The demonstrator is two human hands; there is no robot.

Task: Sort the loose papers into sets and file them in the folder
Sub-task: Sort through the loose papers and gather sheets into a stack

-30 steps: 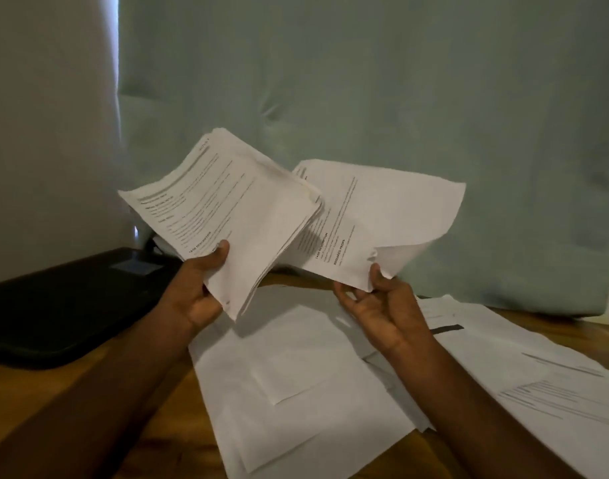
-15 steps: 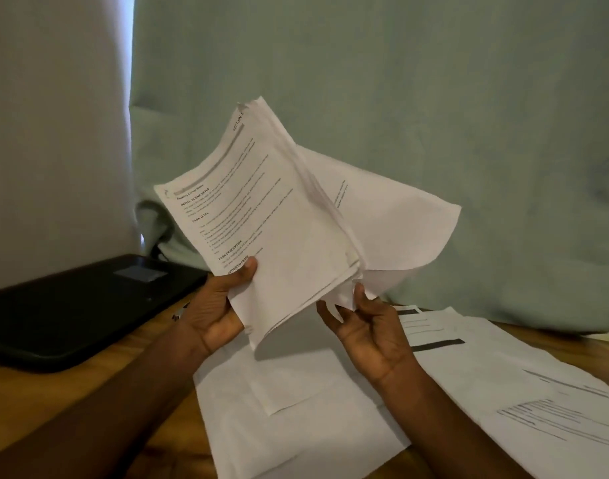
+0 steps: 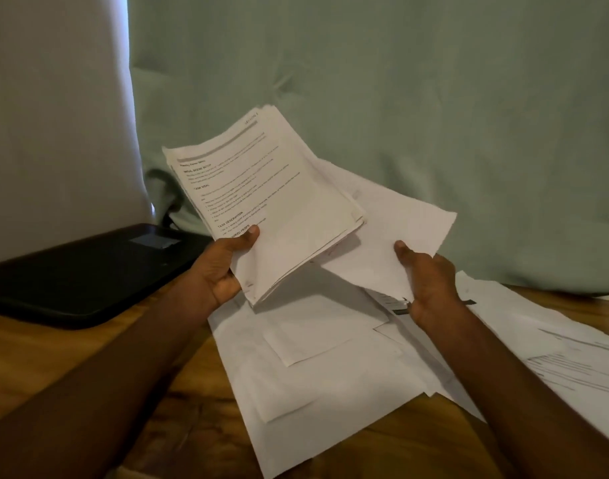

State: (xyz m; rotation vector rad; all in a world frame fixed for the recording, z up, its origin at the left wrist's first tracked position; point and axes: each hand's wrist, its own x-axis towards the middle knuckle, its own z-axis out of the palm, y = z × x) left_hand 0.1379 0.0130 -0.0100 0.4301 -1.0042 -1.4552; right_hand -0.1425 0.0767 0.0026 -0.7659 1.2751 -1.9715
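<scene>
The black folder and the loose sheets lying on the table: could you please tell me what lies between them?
In the head view, bare wooden table lies between the black folder and the loose sheets, crossed by the person's left forearm, whose left hand holds a stack of papers above.

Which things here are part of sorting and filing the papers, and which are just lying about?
Part of the job: thick printed paper stack in left hand; single white sheet in right hand; loose white sheets; black zip folder.
Lying about: pale green curtain; wooden table.

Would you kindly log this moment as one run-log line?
step: sorting | left hand: grips printed stack | right hand: holds loose sheet | folder: shut, untouched | table: papers remain
</scene>
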